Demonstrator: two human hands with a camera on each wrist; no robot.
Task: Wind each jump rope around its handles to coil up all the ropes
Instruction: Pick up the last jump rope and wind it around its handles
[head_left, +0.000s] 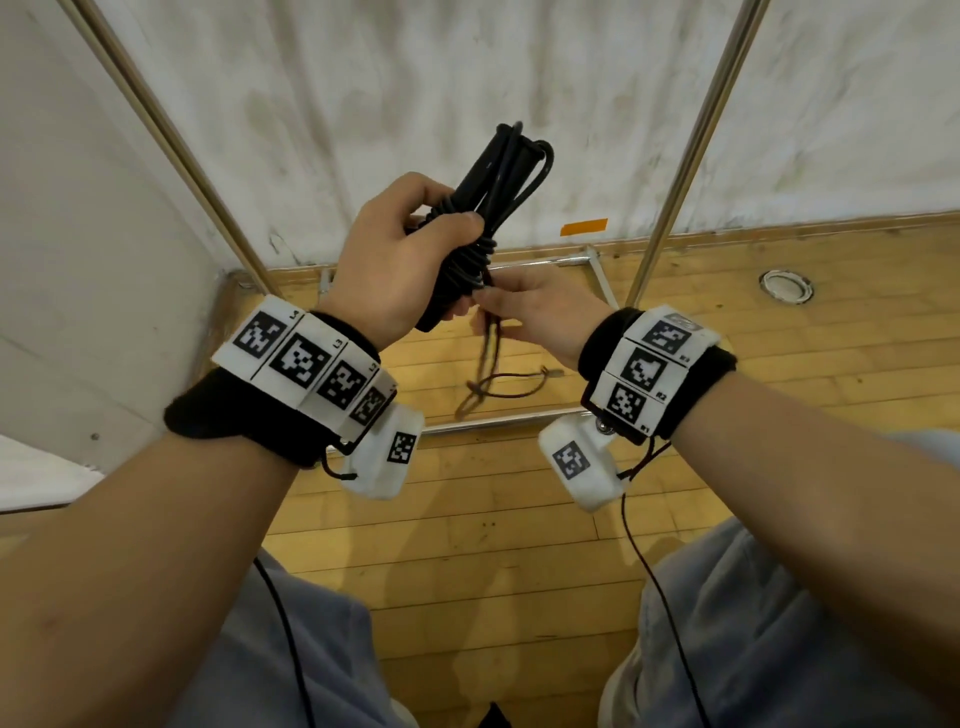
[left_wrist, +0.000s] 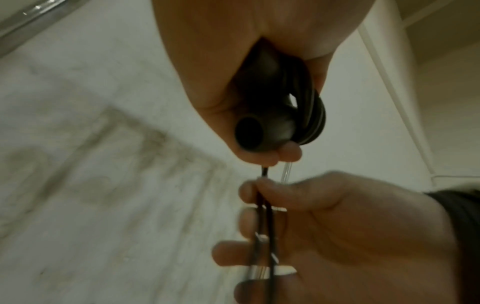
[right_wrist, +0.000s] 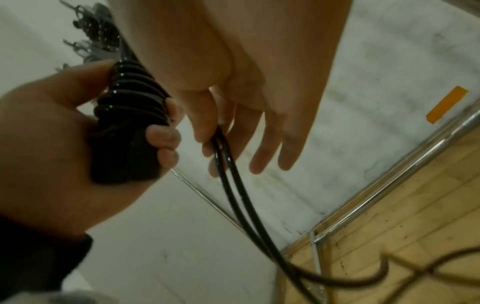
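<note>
Above a yellow wooden plank floor (head_left: 519, 519) and stained white wall (head_left: 415, 78), my left hand (head_left: 384, 260) grips the black cord-wrapped handles (head_left: 483, 208); my right hand (head_left: 540, 312) pinches the doubled loose black rope (right_wrist: 233, 185).

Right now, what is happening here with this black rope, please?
A person is winding a black jump rope around its handles. The left hand grips the handles together with several turns of rope already coiled on them. The right hand pinches the doubled loose strand just below the bundle. The rest of the rope still hangs down in loops toward the wooden floor, so the coiling is not finished. Metal rack poles stand in front of a white wall.
</note>
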